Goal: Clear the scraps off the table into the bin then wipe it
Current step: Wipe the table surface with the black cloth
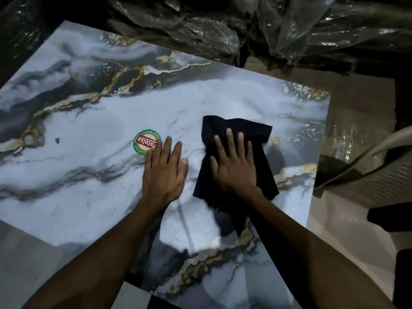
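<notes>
At the centre of the marble-patterned tabletop [93,112]: one black cloth [236,132], laid crumpled and flat, pressed down by the right hand [234,168]; grip spread, fingers straight, nothing pinched. At 9 o'clock of the cloth, just beside it: left hand [163,172], palm down on the tabletop, grip spread, fingertips touching a round red-and-green sticker [146,142]. At 9 o'clock of the sticker: one small dark scrap [57,140]. At 12 o'clock beyond the tabletop: crumpled clear plastic sheeting [245,25].
</notes>
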Demonstrator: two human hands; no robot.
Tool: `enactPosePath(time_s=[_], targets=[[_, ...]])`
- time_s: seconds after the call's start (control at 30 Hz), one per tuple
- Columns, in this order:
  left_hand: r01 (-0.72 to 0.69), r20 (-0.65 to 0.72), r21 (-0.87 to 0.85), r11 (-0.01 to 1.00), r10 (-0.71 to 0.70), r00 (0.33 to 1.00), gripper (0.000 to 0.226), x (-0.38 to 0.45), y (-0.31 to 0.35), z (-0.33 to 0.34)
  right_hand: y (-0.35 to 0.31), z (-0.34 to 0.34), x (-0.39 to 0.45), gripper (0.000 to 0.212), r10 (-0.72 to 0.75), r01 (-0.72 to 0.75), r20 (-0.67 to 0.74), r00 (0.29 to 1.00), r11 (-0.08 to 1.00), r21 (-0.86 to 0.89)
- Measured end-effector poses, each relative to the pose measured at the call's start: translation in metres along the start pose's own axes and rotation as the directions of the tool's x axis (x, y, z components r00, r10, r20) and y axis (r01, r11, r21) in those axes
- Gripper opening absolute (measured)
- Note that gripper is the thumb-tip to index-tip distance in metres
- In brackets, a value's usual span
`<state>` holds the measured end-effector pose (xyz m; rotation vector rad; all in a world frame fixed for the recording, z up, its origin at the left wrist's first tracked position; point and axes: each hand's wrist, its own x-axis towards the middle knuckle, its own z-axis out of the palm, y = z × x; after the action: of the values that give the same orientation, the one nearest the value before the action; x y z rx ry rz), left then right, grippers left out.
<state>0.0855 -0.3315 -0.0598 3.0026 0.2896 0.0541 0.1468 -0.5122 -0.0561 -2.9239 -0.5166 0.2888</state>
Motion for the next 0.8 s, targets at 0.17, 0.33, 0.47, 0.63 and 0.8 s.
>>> enactPosePath(time_s=[0.17,0.33,0.47,0.63,0.8], targets=[[0.011,0.023,-0.051,0.999,-0.010,1.000,0.057,0.001,0.000,-0.003,0.077,-0.017,-0.007,0.070,0.339,-0.340,-0.046,0.940,0.940,-0.014],[0.012,0.050,-0.075,0.997,-0.008,0.999,0.058,0.002,-0.002,-0.003,0.049,-0.013,-0.028,0.071,0.484,-0.481,-0.046,0.874,0.875,0.053],[-0.052,-0.026,-0.054,0.997,0.050,0.998,0.053,0.000,-0.005,0.000,-0.046,0.021,-0.077,0.068,0.361,-0.355,-0.142,0.922,0.932,0.068],[-0.091,-0.008,-0.104,0.990,0.091,0.996,0.047,-0.002,-0.008,0.000,-0.086,0.043,-0.151,0.070,0.457,-0.460,-0.122,0.881,0.888,0.010],[-0.276,-0.040,-0.095,0.956,0.274,0.961,0.048,-0.004,-0.025,0.002,-0.078,0.046,-0.223,0.077,0.748,-0.749,-0.099,0.657,0.662,0.028]])
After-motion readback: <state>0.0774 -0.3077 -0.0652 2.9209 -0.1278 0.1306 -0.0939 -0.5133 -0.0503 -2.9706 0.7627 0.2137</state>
